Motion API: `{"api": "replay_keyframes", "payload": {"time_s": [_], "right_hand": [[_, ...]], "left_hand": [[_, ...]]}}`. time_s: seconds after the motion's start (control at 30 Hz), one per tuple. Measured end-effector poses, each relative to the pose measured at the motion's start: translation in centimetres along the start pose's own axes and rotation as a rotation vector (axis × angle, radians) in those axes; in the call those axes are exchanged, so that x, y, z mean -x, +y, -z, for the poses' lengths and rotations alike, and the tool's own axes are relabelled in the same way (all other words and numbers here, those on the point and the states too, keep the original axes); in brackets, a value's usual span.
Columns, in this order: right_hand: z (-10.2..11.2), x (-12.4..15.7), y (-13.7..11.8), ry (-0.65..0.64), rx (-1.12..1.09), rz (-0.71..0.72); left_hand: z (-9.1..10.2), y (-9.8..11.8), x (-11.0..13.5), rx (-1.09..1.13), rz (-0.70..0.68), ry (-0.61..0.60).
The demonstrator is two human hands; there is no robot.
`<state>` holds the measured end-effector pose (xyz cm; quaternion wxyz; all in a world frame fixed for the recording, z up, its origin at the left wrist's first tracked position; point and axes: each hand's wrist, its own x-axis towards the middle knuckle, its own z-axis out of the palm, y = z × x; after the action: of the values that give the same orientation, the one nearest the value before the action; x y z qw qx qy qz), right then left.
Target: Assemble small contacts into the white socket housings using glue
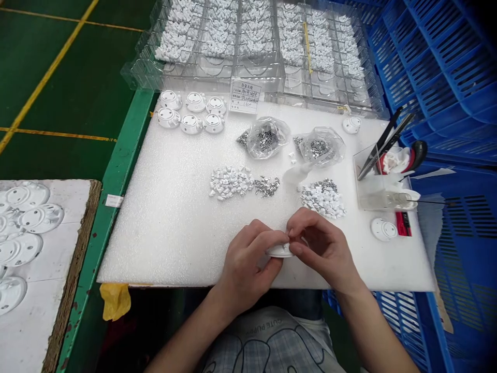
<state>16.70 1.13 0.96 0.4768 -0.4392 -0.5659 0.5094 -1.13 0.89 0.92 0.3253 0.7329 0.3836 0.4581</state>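
Near the front edge of the foam-topped table, my left hand [252, 256] grips a round white plastic part [280, 252] from its left side. My right hand [320, 248] meets the part's right edge, its thumb and fingertips pinched together; whatever is between them is too small to make out. Just beyond my hands lie a pile of small white pieces [323, 201] and, to its left, another white pile [231, 182]. Tiny metal pieces [266, 186] are heaped beside that left pile. A translucent squeeze bottle [297, 175] lies between the piles.
Several finished-looking round white parts [191, 123] sit at the back left. Two plastic bags of metal bits [267, 137] lie mid-table. A clear holder [368, 194] with tweezers stands right. Clear trays [256, 77] line the back; blue crates [446, 77] border the right.
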Motion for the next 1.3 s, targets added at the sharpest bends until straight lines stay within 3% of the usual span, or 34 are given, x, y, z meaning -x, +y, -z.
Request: {"api": "replay_keyframes", "payload": {"time_s": [0.2,0.37,0.47,0.97,1.3], "right_hand": [[0.2,0.7,0.3,-0.026,0.121,0.218],[-0.4,0.9,-0.1,0.062,0.433,0.480],[-0.7,0.8,-0.3,0.099,0.550,0.558],[-0.8,1.3,0.5,0.201,0.638,0.614],[-0.7,1.2,0.6,0.223,0.533,0.562]], "left_hand": [[0.0,0.0,-0.2,0.021,0.034,0.013],[0.0,0.0,-0.3,0.036,0.062,0.023],[0.0,0.1,-0.3,0.035,0.086,0.019],[0.4,0.3,-0.4,0.085,0.090,-0.056],[0.7,0.3,-0.5,0.162,0.079,-0.099]]}}
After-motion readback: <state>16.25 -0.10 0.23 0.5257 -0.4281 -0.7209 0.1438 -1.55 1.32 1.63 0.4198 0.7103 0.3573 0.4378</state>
